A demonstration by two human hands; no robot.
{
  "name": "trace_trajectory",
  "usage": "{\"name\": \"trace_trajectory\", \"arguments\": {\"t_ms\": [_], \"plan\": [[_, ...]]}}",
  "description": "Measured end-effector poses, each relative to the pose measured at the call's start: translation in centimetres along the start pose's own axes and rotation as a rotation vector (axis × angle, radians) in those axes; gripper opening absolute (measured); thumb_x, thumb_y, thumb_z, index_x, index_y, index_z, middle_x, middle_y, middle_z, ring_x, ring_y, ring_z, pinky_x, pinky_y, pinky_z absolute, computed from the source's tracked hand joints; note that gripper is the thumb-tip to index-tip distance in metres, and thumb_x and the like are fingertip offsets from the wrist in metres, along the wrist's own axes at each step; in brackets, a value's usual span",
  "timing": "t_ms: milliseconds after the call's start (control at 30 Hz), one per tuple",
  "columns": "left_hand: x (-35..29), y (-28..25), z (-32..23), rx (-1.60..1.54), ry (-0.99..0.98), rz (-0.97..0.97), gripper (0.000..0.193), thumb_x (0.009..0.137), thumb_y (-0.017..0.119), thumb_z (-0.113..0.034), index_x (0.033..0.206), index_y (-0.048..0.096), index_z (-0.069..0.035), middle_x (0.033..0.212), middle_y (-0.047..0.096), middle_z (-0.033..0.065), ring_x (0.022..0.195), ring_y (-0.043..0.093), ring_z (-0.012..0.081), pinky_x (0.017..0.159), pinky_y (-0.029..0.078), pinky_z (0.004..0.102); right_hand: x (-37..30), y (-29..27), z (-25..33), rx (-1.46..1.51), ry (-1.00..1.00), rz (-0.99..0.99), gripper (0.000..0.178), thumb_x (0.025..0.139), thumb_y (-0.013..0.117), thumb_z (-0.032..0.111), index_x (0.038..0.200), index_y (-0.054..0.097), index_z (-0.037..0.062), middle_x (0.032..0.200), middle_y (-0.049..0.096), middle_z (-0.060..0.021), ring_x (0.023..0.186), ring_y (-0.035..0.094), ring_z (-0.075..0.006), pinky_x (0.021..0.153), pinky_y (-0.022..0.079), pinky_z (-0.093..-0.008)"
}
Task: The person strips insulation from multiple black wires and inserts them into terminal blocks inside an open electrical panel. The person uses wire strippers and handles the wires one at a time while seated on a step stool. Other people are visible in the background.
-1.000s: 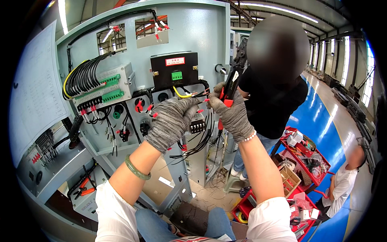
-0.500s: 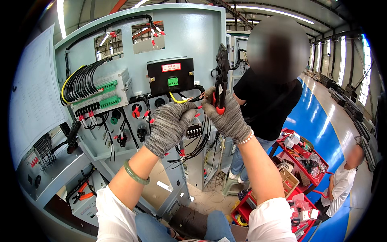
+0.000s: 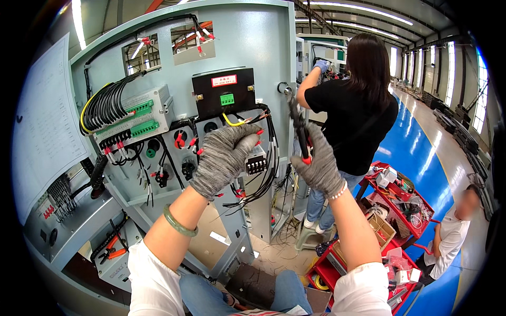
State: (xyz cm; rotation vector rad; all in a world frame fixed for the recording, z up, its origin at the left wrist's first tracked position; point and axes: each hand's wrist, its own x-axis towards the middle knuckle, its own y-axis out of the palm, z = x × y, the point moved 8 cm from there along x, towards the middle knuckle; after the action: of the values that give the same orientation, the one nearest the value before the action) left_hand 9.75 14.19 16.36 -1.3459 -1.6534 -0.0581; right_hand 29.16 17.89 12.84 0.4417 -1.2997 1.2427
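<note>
In a grey knitted glove, my left hand (image 3: 224, 160) pinches thin wires just below a black module (image 3: 223, 92) on the cabinet panel. Red-sleeved tips (image 3: 259, 132) stick out by its fingers. A yellow wire (image 3: 232, 121) runs from under the module's green connector (image 3: 226, 99) toward that hand. To the right, my gloved right hand (image 3: 320, 167) is wrapped round black pliers with red handles (image 3: 302, 131), which look like crimping pliers, their head pointing up. They are apart from the wires. A black terminal block (image 3: 256, 165) sits right of my left hand.
The panel (image 3: 253, 37) carries a grey terminal unit (image 3: 134, 116) with black wires. Drawings on a sheet (image 3: 47, 126) hang at left. A person in black (image 3: 358, 116) works at another cabinet. Red tool carts (image 3: 406, 205) stand at right; a person in white (image 3: 450, 231) sits beyond.
My right hand has moved right and slightly down with the pliers, away from my left hand. My left hand stays by the wires. The person in black now shows a gloved hand.
</note>
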Motion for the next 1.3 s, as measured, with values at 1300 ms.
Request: {"name": "trace_trajectory", "arguments": {"t_ms": [1300], "plan": [[-0.8, -0.3, 0.9, -0.231, -0.007, -0.086, 0.022, 0.086, 0.062, -0.011, 0.105, 0.067, -0.001, 0.093, 0.069, 0.0107, 0.084, 0.064, 0.0141, 0.079, 0.050, 0.0285, -0.8, 2.5, -0.3, -0.164, -0.011, 0.151, 0.065, 0.066, 0.074, 0.016, 0.125, 0.048, 0.0073, 0.106, 0.055, -0.0171, 0.101, 0.051, -0.0359, 0.092, 0.042, -0.0426]]}}
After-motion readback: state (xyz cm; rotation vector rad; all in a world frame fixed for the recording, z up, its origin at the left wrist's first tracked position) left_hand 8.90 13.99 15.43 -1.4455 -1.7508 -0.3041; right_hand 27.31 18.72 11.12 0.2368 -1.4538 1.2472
